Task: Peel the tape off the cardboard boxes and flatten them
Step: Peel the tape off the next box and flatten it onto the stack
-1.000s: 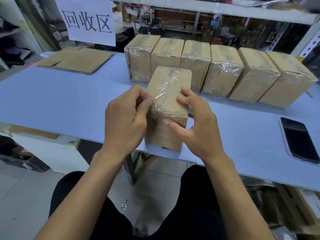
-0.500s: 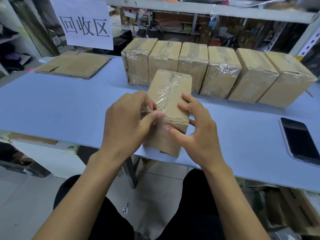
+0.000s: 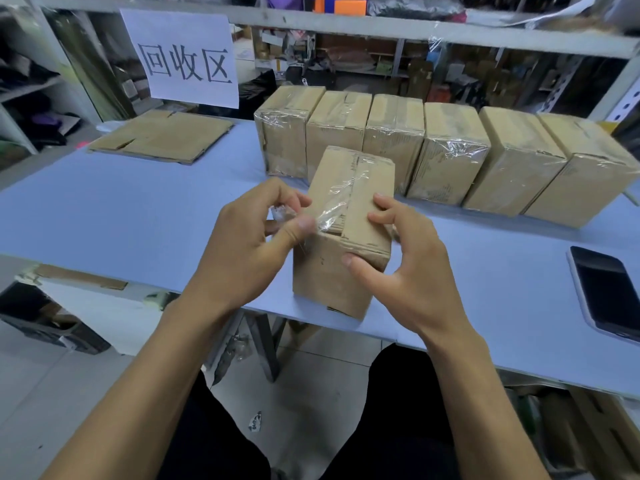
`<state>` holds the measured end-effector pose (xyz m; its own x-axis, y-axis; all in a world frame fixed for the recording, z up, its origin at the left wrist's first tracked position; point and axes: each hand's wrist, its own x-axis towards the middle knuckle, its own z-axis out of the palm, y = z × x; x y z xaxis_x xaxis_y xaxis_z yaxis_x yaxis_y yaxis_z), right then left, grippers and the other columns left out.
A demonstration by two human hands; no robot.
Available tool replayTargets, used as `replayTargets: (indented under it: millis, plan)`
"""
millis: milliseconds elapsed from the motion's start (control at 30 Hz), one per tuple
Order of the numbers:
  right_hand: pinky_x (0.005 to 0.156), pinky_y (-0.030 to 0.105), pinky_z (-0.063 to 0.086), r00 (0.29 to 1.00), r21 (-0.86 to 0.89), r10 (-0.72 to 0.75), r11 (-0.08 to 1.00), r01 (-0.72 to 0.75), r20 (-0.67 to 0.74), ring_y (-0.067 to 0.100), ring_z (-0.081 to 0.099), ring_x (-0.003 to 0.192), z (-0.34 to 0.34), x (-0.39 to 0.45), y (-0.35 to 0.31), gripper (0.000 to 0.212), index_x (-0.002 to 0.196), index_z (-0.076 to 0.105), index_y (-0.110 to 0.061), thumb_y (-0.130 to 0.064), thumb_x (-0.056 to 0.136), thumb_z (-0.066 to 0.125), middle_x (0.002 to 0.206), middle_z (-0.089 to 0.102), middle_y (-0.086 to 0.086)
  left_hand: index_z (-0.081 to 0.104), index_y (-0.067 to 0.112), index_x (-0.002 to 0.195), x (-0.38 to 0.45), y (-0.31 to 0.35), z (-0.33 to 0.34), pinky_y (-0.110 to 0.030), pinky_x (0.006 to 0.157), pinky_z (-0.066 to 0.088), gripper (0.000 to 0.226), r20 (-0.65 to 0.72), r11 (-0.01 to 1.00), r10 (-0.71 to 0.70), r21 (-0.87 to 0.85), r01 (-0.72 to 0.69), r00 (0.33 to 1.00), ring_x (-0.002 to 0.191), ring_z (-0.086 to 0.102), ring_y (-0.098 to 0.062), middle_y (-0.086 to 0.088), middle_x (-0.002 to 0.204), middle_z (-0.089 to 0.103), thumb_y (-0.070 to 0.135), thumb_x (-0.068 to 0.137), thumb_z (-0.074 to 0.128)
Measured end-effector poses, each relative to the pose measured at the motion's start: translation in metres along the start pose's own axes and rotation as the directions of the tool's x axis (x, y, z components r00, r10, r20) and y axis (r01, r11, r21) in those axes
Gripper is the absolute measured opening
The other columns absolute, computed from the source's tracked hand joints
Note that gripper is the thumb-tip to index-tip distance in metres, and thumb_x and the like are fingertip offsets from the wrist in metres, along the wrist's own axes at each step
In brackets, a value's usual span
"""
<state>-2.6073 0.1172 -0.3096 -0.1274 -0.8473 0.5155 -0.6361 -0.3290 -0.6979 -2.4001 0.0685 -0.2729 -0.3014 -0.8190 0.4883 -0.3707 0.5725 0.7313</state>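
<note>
Box (image 3: 341, 237) standing at near edge of worktop (image 3: 138, 209). Tape (image 3: 332, 206) now lifting further off top seam than moment ago; left hand (image 3: 249, 244) pinching it, pulling left. Right hand (image 3: 401, 258) gripping box steady. Peeling going well, flattening not yet. Six taped boxes (image 3: 446, 150) waiting behind, flat cardboard (image 3: 162, 136) far left, phone (image 3: 606, 292) right, paper sign (image 3: 183, 57) and cluttered shelves (image 3: 450, 67) beyond.

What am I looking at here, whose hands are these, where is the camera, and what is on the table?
There is no machine: a person wears a camera on the head, looking down at their own hands. The left hand pinches clear tape lifting off the top of a cardboard box, which stands at the near edge of a blue table. The right hand steadies that box. Behind stands a row of six taped boxes. Flattened cardboard lies far left, a phone at right, a paper sign behind.
</note>
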Motion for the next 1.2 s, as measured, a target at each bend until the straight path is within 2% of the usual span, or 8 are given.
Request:
replayTargets:
  millis: [67,233,500,633,900,1000,1133,1200]
  plan:
    - [0.101,0.028,0.041,0.997,-0.121,-0.033,0.992,0.042,0.073,0.014,0.041,0.135,-0.006,0.009,-0.011,0.05,0.116,0.058,-0.022,-0.043,0.073,0.071,0.128,0.057,-0.019,0.057,0.02,0.094,-0.005,0.0,0.003,-0.04,0.086,0.056,0.021,0.025,0.999,0.037,0.026,-0.038,0.999,0.1,0.064,-0.012,0.01,0.104,0.067,0.029,0.081,0.073]
    - [0.114,0.032,0.032,0.95,-0.259,-0.122,0.945,0.199,0.287,0.021,0.035,0.14,-0.005,0.035,-0.031,0.064,0.14,0.056,-0.022,-0.033,0.078,0.064,0.147,0.05,-0.004,0.053,0.016,0.095,-0.01,-0.005,0.015,-0.041,0.075,0.056,0.04,-0.057,0.967,0.16,0.209,-0.145,0.985,0.087,0.056,-0.013,0.006,0.094,0.056,0.025,0.074,0.085]
    - [0.111,0.021,0.021,0.925,-0.321,-0.036,0.932,0.167,0.377,0.017,0.032,0.143,-0.015,0.037,-0.024,0.061,0.136,0.06,-0.031,-0.037,0.075,0.058,0.151,0.047,-0.011,0.055,0.01,0.098,-0.02,-0.003,0.042,-0.043,0.072,0.054,0.037,-0.176,0.957,0.212,0.238,-0.168,0.961,0.086,0.06,-0.022,0.001,0.096,0.058,0.021,0.074,0.08]
    - [0.096,0.02,0.025,0.904,-0.424,0.016,0.887,0.185,0.428,0.015,0.038,0.135,-0.029,0.043,-0.024,0.064,0.135,0.055,-0.035,-0.024,0.075,0.073,0.148,0.045,-0.015,0.052,0.014,0.103,-0.018,-0.001,0.054,-0.042,0.072,0.055,0.053,-0.125,0.967,0.194,0.191,-0.168,0.973,0.089,0.054,-0.018,0.001,0.103,0.05,0.025,0.067,0.09]
    - [0.096,0.045,0.049,0.932,-0.426,-0.047,0.88,0.209,0.36,0.019,0.035,0.135,-0.017,0.034,-0.008,0.077,0.137,0.051,-0.036,-0.027,0.064,0.074,0.148,0.042,-0.01,0.057,0.015,0.098,-0.016,-0.009,0.053,-0.037,0.062,0.057,0.032,-0.185,0.965,0.198,0.208,-0.158,0.963,0.082,0.052,0.009,0.012,0.096,0.049,0.015,0.075,0.08]
    - [0.101,0.045,0.046,0.94,-0.376,-0.08,0.902,0.21,0.333,0.019,0.039,0.135,-0.018,0.034,-0.009,0.068,0.133,0.057,-0.037,-0.038,0.066,0.065,0.151,0.041,-0.009,0.058,0.011,0.097,-0.017,-0.007,0.054,-0.037,0.063,0.058,0.027,-0.188,0.969,0.197,0.183,-0.163,0.962,0.08,0.053,-0.001,0.007,0.096,0.052,0.013,0.077,0.076]
    - [0.104,0.029,0.034,0.945,-0.203,-0.147,0.956,0.212,0.293,0.011,0.043,0.133,-0.02,0.033,-0.01,0.043,0.118,0.068,-0.031,-0.033,0.074,0.066,0.156,0.04,-0.006,0.059,0.013,0.093,-0.017,-0.006,0.055,-0.035,0.059,0.057,0.021,-0.215,0.969,0.193,0.192,-0.152,0.957,0.085,0.052,0.01,0.006,0.094,0.054,0.014,0.079,0.074]
    - [0.106,0.034,0.036,0.944,-0.205,-0.17,0.951,0.232,0.281,0.013,0.047,0.132,-0.018,0.034,-0.01,0.038,0.114,0.068,-0.03,-0.031,0.076,0.065,0.155,0.043,-0.007,0.059,0.014,0.091,-0.018,-0.003,0.058,-0.036,0.058,0.056,0.018,-0.244,0.977,0.156,0.178,-0.114,0.957,0.084,0.054,0.008,0.005,0.093,0.056,0.015,0.077,0.071]
